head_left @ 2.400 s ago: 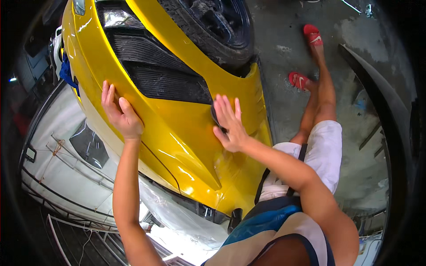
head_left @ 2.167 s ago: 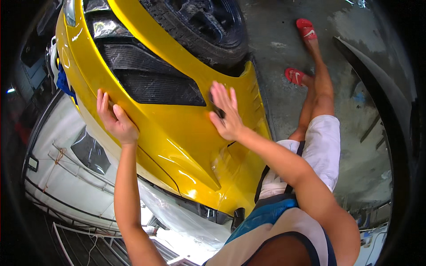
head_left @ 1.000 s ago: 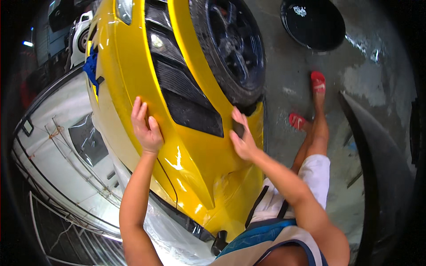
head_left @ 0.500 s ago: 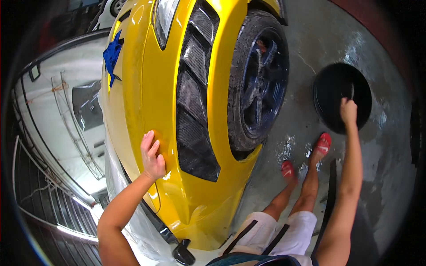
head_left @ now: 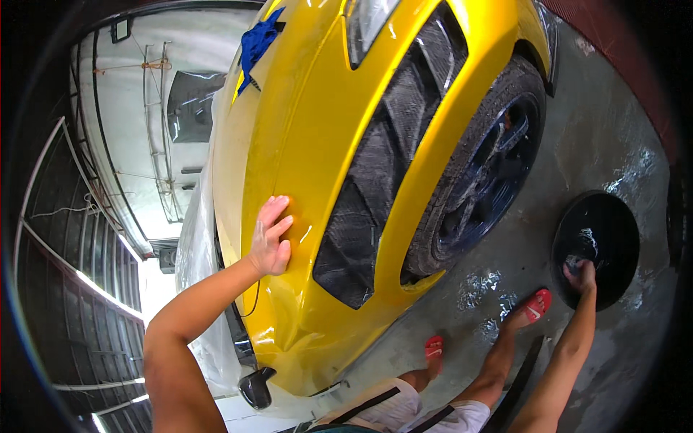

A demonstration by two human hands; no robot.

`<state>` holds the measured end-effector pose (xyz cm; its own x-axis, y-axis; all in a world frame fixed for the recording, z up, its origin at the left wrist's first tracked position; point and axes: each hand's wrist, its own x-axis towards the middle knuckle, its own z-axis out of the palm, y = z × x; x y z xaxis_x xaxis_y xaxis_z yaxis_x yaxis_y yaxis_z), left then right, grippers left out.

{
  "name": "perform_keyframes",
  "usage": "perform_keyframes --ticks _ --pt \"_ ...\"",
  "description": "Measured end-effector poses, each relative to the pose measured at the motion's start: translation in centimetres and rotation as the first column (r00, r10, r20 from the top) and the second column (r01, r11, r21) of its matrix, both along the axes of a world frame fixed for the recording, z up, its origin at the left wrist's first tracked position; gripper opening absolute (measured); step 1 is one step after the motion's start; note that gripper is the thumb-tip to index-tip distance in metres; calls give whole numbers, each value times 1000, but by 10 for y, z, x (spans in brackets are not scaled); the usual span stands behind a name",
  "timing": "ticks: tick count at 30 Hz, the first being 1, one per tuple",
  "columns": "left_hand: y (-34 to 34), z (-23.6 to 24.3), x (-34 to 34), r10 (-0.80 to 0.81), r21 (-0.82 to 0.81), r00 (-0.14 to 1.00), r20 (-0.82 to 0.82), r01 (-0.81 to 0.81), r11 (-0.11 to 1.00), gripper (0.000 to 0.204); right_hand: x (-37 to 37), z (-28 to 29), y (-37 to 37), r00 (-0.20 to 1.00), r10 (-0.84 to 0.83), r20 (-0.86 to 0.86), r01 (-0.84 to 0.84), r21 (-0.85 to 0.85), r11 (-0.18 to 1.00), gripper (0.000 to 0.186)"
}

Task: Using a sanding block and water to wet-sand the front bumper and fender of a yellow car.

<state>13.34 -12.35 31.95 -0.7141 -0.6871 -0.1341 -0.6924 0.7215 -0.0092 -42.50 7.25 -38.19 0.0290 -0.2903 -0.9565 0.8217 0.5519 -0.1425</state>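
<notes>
My left hand rests on the glossy yellow panel of a car, its fingers apart and nothing in it. A dark vent panel runs along the bodywork just to the right of it. Down at the right, my right hand reaches into a round black bucket on the floor. Its fingers look curled round a small greyish thing, which I cannot make out. White glints show inside the bucket.
A black wheel sits between the car and the bucket. Wet, shiny patches mark the grey floor. A blue cloth lies on the car's far left. Clear plastic sheeting hangs beside the car, near a black mirror.
The whole view has shifted and tilted. My right hand has gone from the bucket's middle toward its near side. My left hand stays on the yellow panel.
</notes>
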Motion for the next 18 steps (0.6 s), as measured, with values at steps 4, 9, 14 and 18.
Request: perform_keyframes --ticks 4,9,14,18 --pt "-3 -2 -14 -33 -31 998 -48 31 999 49 -15 170 -38 965 72 253 -18 -209 978 23" --pt "1 -2 -12 7 -68 983 -186 -20 997 49 38 353 -63 991 73 114 -24 -385 923 25" --pt "21 -33 3 68 -149 922 -381 -134 980 46 155 538 -73 930 357 83 -264 -523 810 42" --pt "138 -49 -17 424 -194 822 -380 -519 833 54 276 672 -41 834 544 -99 -478 -623 619 39"
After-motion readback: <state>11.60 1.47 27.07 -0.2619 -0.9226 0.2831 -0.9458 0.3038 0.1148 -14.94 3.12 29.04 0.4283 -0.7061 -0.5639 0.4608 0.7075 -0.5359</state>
